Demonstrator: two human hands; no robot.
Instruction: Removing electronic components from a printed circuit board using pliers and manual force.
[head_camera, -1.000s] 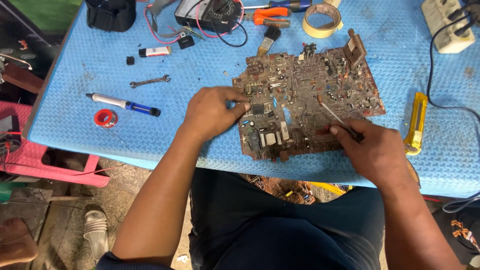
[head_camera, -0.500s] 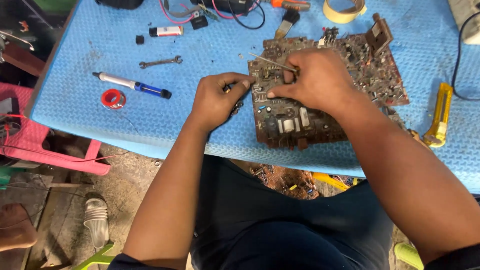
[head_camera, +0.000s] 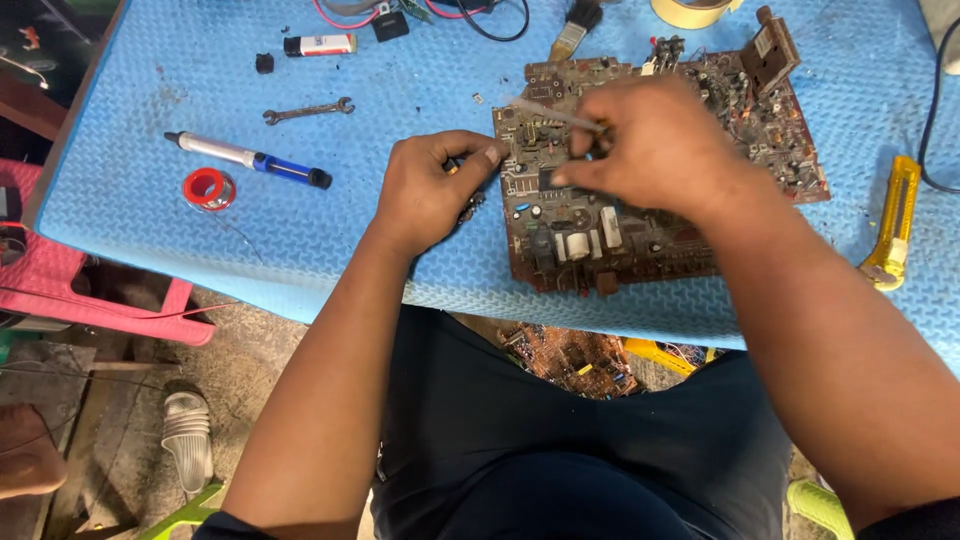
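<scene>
A brown circuit board (head_camera: 640, 215), crowded with small components, lies flat on a blue textured mat (head_camera: 350, 200), near the mat's front edge. The right hand (head_camera: 655, 150) is over the middle of the board, its fingers pinched narrowly around a thin grey tool (head_camera: 550, 112) whose tip juts out toward the board's upper left corner. The left hand (head_camera: 430, 190) rests at the board's left edge, fingers curled, with the thumb and forefinger touching that edge; something small and dark shows under the fingers, but what it is cannot be made out.

Left of the board, well apart, lie a small open-ended spanner (head_camera: 307, 110), a white and blue desoldering pump (head_camera: 248, 160) and a red spool (head_camera: 209, 187) just below the pump's white end. Further up from the spanner sits a white tube with a red cap (head_camera: 320, 45), with a small black piece (head_camera: 264, 63) beside it. Above the board are a brush (head_camera: 573, 30), red and black wires (head_camera: 480, 20) and a roll of tape (head_camera: 692, 10). To the right of the board, apart from it, lies a yellow utility knife (head_camera: 893, 225). Below the mat's front edge a second circuit board (head_camera: 565, 360) lies on the ground.
</scene>
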